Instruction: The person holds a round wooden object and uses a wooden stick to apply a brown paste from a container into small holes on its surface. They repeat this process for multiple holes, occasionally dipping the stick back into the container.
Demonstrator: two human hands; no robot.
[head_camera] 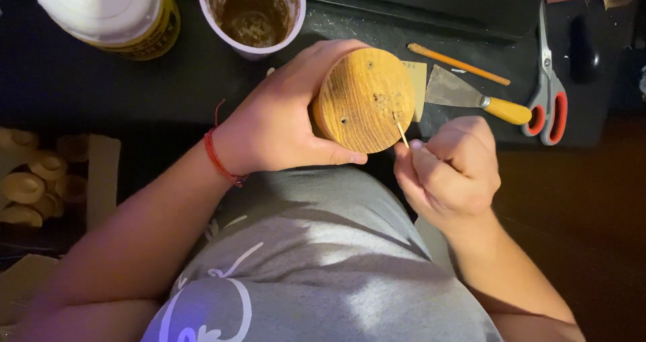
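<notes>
A dark desk [81,80] is seen beneath everything. Above its near edge, a round brown wooden disc [364,100] is gripped by the left hand [279,123], wrapped around its left side. Just right of the disc, a thin pale wooden stick [402,134] is pinched in the closed right hand [452,169], its tip touching the disc's face near the right rim.

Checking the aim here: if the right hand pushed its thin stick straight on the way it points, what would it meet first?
Probably the flat face of the round wooden block; the right hand has the thin wooden stick tipped at it already.
</notes>
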